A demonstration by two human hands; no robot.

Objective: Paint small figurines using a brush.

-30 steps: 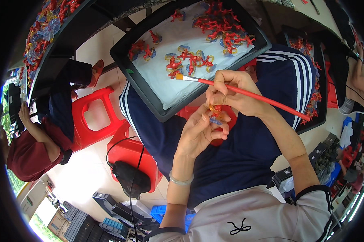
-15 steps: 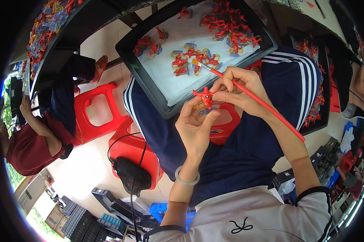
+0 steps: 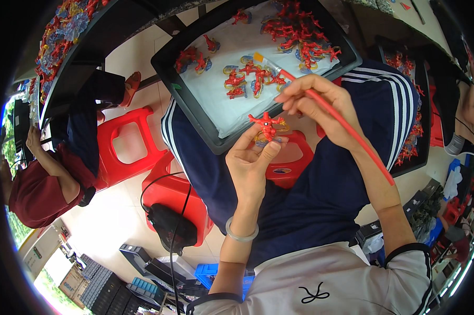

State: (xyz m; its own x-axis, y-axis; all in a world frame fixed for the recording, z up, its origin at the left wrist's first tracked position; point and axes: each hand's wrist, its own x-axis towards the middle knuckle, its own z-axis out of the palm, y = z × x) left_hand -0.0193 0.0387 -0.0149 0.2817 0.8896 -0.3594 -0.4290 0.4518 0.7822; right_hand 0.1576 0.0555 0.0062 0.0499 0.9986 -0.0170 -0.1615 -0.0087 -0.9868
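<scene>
Between the thumb and fingers of my left hand (image 3: 251, 160) is a small red toy figure (image 3: 267, 124) with clear yellow and blue parts, held up near the tray's front edge. My right hand (image 3: 321, 105) is closed round a paintbrush (image 3: 347, 127) with a long red handle. Its tan bristles point up and left, over the figures in the tray. The right fingertips are apart from the held figure. On my lap rests a black tray (image 3: 197, 122) lined with a white sheet (image 3: 208, 100). Several like figures (image 3: 235, 80) lie in its middle, and a heap of them (image 3: 295, 29) fills the far right corner.
Red plastic stools (image 3: 127, 142) stand at left, with a co-worker in a dark red top (image 3: 50, 184) beside them. A black bag (image 3: 171, 226) with a cable lies on one stool. More figures (image 3: 64, 31) pile at upper left; another tray (image 3: 413, 163) of them is at right.
My right hand has drawn away from the toy figure, up and to the right. The brush tip has risen slightly. My left hand still holds the figure, a little lower and further left.
</scene>
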